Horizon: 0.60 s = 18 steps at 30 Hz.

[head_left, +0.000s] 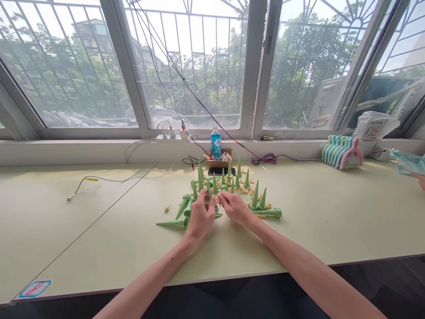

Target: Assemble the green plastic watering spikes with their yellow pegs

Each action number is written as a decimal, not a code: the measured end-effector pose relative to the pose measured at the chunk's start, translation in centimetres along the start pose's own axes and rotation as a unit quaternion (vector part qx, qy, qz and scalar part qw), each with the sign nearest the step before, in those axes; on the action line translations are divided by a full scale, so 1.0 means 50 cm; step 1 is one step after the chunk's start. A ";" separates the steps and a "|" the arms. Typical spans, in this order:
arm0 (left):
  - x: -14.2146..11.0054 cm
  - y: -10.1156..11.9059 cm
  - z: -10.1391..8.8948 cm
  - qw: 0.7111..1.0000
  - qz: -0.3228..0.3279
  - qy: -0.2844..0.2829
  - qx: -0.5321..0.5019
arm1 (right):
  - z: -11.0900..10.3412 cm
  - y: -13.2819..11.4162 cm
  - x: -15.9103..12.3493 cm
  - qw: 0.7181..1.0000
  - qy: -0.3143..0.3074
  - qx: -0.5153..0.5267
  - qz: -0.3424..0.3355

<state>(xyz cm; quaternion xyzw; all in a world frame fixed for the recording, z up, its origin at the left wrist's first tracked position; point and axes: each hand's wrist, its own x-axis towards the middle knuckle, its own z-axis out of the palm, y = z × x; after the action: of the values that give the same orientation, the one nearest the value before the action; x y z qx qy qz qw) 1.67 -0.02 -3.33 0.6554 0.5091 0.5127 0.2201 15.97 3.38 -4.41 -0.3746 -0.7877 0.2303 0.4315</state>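
My left hand (201, 216) is closed around a green plastic watering spike (209, 190), its tip pointing up. Close beside it, my right hand (235, 207) pinches a small tan piece (218, 200), partly hidden by the fingers; it looks like one of the little valves. Several more green spikes surround both hands, some upright like the tall spike (255, 198), others on their sides like the lying spike (172, 223). Small tan valve pieces (245, 191) are scattered among them. One loose tan valve (168, 208) lies apart on the left.
Behind the spikes are a dark phone (217, 171) and a small cardboard box (229, 156) with a blue-labelled bottle (216, 144). Coiled cable (264, 158) lies near the sill. Pastel hangers (341, 153) stand at right, near another person's hand (419, 179). A thin wire (109, 178) crosses the left tabletop.
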 end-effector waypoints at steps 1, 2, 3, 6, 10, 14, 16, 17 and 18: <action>-0.001 0.000 0.000 1.000 0.004 -0.002 0.005 | 0.000 0.001 0.000 1.000 0.002 -0.002 0.001; -0.001 0.000 0.000 1.000 0.009 -0.003 0.011 | -0.001 0.002 0.001 1.000 0.003 -0.005 0.003; -0.002 0.000 0.000 1.000 0.014 -0.005 0.017 | -0.001 0.003 0.001 1.000 0.004 -0.007 0.005; -0.004 0.000 -0.001 0.998 0.039 -0.008 0.044 | -0.002 0.003 0.003 1.000 0.005 -0.014 0.009; -0.006 -0.005 0.000 0.993 0.084 0.002 0.086 | -0.004 0.002 0.005 1.000 0.001 -0.018 0.015; -0.007 -0.017 0.005 0.985 0.133 0.009 0.111 | -0.010 0.003 0.006 0.999 -0.020 -0.014 0.028; -0.008 -0.022 0.006 0.980 0.160 0.010 0.121 | -0.014 0.004 0.007 0.999 -0.035 -0.014 0.034; -0.009 -0.023 0.006 0.977 0.174 0.006 0.125 | -0.016 0.004 0.008 0.998 -0.042 -0.015 0.036; -0.011 -0.023 0.006 0.974 0.185 0.001 0.128 | -0.018 0.005 0.009 0.998 -0.048 -0.017 0.038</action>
<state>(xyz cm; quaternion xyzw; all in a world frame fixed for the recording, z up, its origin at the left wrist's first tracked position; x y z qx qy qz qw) 1.43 0.03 -4.62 0.7604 0.4404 0.4760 0.0352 16.68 3.90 -3.90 -0.4001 -0.7965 0.2508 0.3776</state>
